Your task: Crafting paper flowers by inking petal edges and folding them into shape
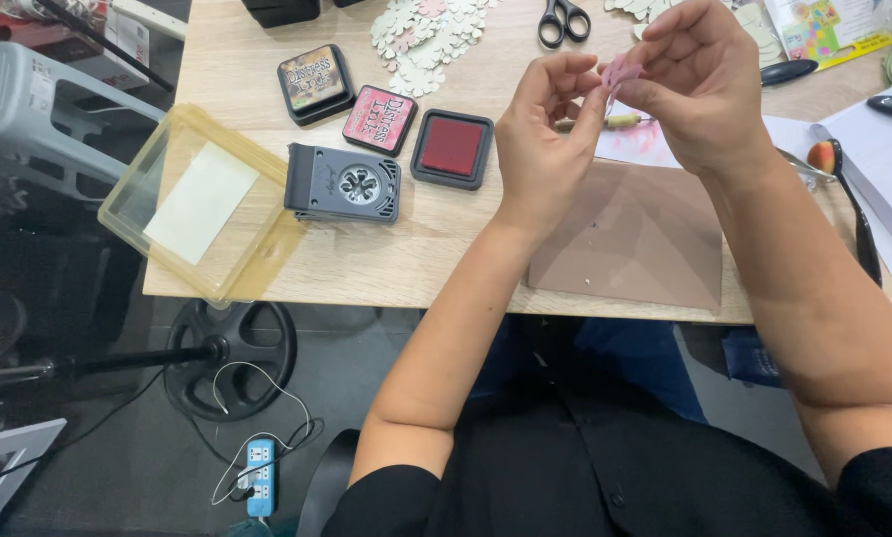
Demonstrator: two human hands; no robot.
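Together, raised — left hand (543, 139), right hand (699, 85) pinch pink paper piece (620, 72).

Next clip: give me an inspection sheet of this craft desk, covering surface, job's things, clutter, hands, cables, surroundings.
Surface: light wooden table, with a brown mat at the near edge.
Job's things: small pink paper piece pinched between both hands, above the mat.
Clutter: three ink pads, one open showing a red pad; grey paper punch; pile of pale paper cut-outs; black scissors; clear yellowish plastic tray overhanging the table's left edge.
Hands: left hand and right hand raised, fingers closed on the paper piece.
Cables: white cord by a blue power strip on the floor.
Surroundings: grey plastic stool at left; black round stand base under the table.
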